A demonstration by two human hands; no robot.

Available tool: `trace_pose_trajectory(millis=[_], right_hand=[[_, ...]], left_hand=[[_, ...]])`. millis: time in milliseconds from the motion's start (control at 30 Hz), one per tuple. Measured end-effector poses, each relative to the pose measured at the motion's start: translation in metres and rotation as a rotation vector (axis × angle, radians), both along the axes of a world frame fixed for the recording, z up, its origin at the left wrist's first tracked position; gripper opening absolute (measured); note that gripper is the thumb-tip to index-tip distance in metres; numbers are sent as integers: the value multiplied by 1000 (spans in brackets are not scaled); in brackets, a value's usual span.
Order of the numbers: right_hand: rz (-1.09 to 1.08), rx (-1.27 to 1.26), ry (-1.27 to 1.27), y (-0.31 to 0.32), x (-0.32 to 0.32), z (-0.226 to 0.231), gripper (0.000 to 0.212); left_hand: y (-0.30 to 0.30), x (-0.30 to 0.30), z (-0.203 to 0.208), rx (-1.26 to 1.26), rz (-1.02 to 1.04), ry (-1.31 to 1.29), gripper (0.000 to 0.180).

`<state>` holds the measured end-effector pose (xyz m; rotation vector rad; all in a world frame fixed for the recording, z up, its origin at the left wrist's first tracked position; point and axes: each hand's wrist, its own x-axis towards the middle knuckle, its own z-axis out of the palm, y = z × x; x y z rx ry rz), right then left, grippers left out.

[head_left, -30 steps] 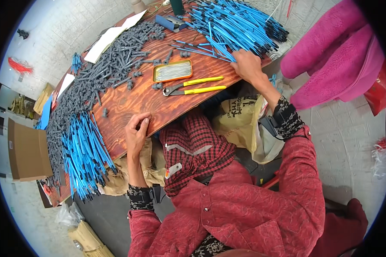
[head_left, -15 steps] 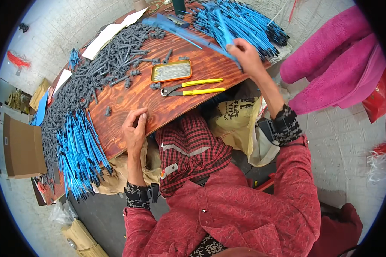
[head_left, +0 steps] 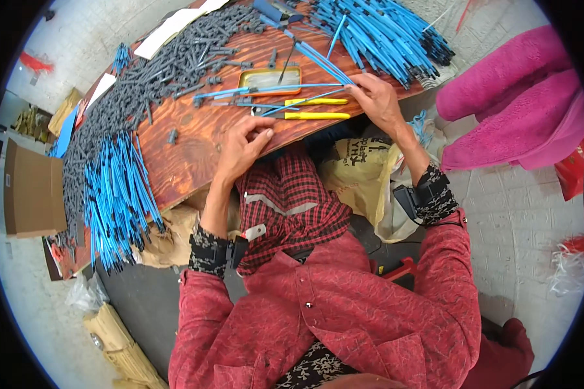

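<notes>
My right hand (head_left: 377,102) is closed in a pinch on a few thin blue tubes (head_left: 324,63) above the table's near edge. They fan out to the left from its fingertips, crossing over a yellow-rimmed tin (head_left: 256,78) of thin pale pins and a pair of yellow-handled pincers (head_left: 318,116). My left hand (head_left: 241,148) is over the table edge beside the pincers' head, fingers loosely bent and thumb apart, with nothing seen in it. One tube's end lies close to its fingers. A large bundle of blue tubes with black ends (head_left: 383,39) lies beyond my right hand.
Dark grey plastic fittings (head_left: 175,71) are heaped along the table's far left side. Another blue tube bundle (head_left: 120,194) hangs over the left edge. A cardboard box (head_left: 36,191) stands at left; a yellowish sack (head_left: 357,172) is below the table and pink cloth (head_left: 512,97) at right.
My left hand has moved right and up, toward the pincers. My right hand still holds blue tubes, which now spread leftward over the tin and pincers. The view has shifted slightly.
</notes>
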<state>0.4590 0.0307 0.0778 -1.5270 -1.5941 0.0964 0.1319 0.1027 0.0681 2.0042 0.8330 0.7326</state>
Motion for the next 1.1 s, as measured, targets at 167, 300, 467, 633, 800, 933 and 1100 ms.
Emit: trace_pose_trajectory(millis=[167, 300, 467, 633, 800, 933, 1100], right_hand=[[-87, 179, -325, 0, -3, 1, 17], [-16, 97, -520, 9, 2, -9, 19], [-134, -16, -11, 12, 3, 14, 23], [-38, 68, 580, 14, 7, 57, 28], [-111, 129, 345, -8, -40, 44, 24], [-47, 57, 298, -22, -63, 27, 15], [136, 89, 18, -20, -81, 10, 12]], left_hand=[[17, -3, -12, -187, 50, -168, 28], [30, 5, -12, -183, 47, -178, 31], [43, 7, -14, 62, 85, -106, 31], [44, 3, -10, 99, 65, -59, 35], [35, 11, 31, -271, 29, -343, 57], [48, 9, 47, -558, 71, -692, 39], [68, 0, 46, -590, 151, -709, 30]])
